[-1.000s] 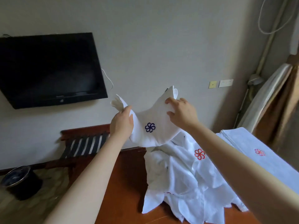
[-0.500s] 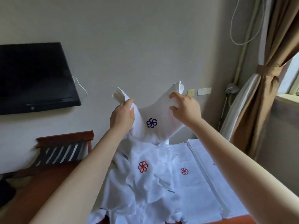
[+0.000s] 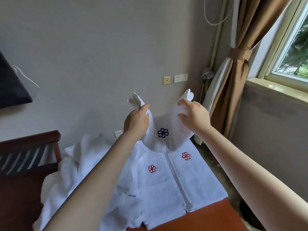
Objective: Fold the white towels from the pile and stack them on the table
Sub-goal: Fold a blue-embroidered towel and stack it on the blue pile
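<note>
Your left hand and right hand each pinch an upper corner of the white towel, held up mid-frame above the folded stacks on the table. It sags between your grips and looks light and limp, so corners are the best hold. The loose pile lies at lower left.

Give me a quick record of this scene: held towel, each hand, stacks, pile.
Held: white towel with dark blue flower emblem, sagging between both hands
Left hand: grips its left corner
Right hand: grips its right corner
Folded: two white towel stacks with red emblems, side by side on reddish wooden table
Pile: rumpled white towels, left of stacks
</note>
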A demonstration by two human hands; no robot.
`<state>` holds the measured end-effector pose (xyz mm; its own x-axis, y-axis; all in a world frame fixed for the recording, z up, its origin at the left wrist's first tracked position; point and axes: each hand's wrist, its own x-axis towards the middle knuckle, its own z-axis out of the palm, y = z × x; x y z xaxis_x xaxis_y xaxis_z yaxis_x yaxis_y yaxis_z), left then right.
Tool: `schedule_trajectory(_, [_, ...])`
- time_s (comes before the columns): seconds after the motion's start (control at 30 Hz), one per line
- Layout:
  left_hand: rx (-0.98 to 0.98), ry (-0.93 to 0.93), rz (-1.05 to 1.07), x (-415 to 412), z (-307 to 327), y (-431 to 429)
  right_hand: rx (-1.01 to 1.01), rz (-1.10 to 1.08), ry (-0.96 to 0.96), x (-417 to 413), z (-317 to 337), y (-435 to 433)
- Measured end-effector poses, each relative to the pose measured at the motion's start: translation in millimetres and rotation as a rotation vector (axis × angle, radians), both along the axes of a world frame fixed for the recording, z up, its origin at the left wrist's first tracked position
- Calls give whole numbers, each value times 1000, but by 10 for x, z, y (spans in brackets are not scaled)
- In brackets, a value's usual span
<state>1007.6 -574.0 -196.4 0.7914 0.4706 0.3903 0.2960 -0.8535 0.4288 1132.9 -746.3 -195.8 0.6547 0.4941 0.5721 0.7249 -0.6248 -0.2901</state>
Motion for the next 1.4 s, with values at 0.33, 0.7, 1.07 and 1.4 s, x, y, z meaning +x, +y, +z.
schedule_trajectory(0.33, [-72, 184, 193, 728, -481, -973, -59, 194, 148, 863, -604, -775])
schedule_trajectory(0.7, [-200, 163, 266, 969, -734, -1263, -239, 343, 269, 1274, -694, -973])
schedule_trajectory(1.07, [-438, -89, 462, 852, -1217, -1398, -356, 511, 165, 1358, -903, -674])
schedule_trajectory(1.4, [-397, -206, 835, 1065, -1416, -1875, -460, 857, 118, 1737, -1033, -324])
